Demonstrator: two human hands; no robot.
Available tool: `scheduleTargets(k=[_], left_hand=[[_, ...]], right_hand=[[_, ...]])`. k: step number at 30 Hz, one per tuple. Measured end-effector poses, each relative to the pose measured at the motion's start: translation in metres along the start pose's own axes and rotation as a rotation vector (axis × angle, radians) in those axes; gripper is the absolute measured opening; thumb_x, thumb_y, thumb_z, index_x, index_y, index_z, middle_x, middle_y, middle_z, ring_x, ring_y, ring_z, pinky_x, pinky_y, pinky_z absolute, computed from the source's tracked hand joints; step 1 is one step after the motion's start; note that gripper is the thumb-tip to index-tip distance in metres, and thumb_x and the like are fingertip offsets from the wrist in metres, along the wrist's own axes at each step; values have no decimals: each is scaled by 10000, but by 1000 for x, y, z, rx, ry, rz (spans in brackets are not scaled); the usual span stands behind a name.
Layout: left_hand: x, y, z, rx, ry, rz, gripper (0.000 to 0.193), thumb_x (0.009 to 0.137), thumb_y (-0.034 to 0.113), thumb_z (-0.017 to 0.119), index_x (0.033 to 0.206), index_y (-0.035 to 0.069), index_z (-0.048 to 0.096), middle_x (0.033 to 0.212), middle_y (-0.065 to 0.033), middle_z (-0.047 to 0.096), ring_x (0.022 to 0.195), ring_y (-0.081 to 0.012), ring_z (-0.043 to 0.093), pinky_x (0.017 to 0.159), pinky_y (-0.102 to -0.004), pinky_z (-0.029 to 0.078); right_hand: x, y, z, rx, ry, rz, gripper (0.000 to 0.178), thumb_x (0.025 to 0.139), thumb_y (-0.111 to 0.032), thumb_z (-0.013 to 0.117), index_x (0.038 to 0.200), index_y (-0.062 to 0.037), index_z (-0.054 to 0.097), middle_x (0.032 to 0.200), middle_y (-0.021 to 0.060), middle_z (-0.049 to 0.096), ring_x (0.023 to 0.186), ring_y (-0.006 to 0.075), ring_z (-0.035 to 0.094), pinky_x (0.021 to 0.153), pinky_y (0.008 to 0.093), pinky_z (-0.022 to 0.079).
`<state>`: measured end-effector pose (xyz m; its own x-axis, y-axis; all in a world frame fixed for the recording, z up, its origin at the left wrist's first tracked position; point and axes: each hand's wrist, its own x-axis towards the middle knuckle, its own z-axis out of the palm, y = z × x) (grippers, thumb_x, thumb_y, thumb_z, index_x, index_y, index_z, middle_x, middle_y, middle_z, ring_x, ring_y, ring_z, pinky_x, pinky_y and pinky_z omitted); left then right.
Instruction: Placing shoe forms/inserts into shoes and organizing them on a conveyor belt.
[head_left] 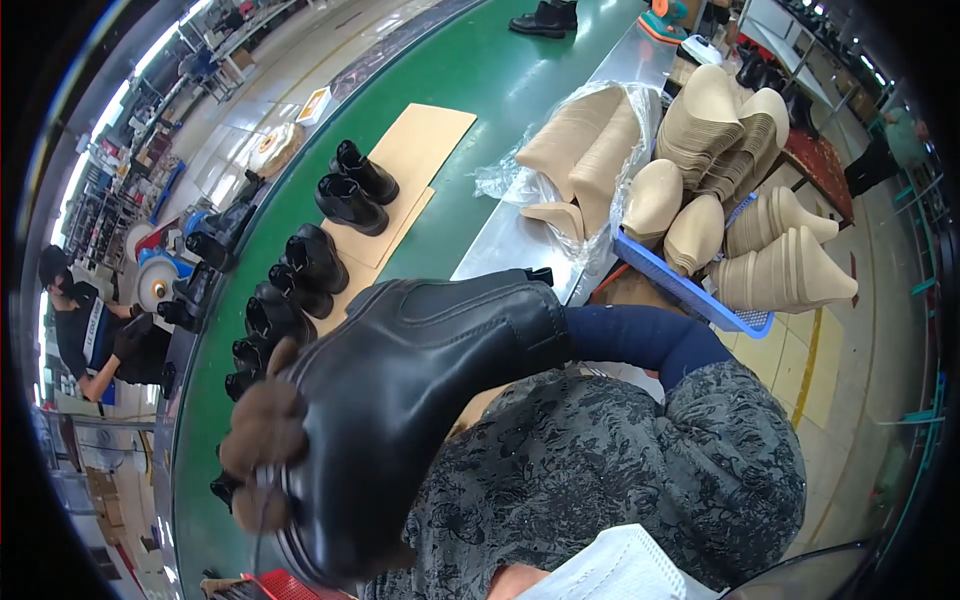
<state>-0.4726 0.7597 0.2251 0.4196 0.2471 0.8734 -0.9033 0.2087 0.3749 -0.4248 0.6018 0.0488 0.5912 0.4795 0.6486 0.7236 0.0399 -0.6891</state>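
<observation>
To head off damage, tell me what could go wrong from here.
The black boot might knock the row of boots on the green belt if swung left. The left hand could slip on its smooth surface. The tan pieces jutting past the blue basket's rim may slide off.

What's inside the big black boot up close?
A dark blue sleeve runs up to the opening of the black boot, seemingly into it. The boot covers its own inside: the right hand is out of sight, and I can't tell what else is there.
</observation>
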Motion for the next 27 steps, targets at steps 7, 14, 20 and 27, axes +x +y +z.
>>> scheduleTargets(k=[7,14,20,27], left_hand=[[5,-3,10,-58,45,13,618,627,382,734,1141,163,468,980,-148,525,872,-296,553,855,-517,456],[3,-13,17,-150,97,-17,755,519,438,785,1153,179,466,1011,-159,516,869,-301,547,806,-513,465],[0,-2,10,-142,164,3,873,427,485,828,1164,192,463,1038,-169,508,866,-305,541,764,-509,472],[0,-6,-7,-264,-21,-21,1095,316,483,889,1265,188,429,1148,-241,477,935,-345,555,785,-541,488]], right_hand=[[6,-2,-14,-136,77,33,449,833,-149,671,1240,-39,517,1226,100,557,1120,216,539,963,343,429],[24,-4,25,-295,167,111,437,838,-152,662,1236,-41,520,1218,105,561,1117,225,540,960,347,427],[-5,-11,-34,-367,187,127,428,843,-155,654,1233,-42,523,1210,108,564,1113,232,541,958,350,426],[13,-5,-32,-453,209,180,417,848,-159,645,1230,-43,526,1202,112,568,1110,241,542,956,355,425]])
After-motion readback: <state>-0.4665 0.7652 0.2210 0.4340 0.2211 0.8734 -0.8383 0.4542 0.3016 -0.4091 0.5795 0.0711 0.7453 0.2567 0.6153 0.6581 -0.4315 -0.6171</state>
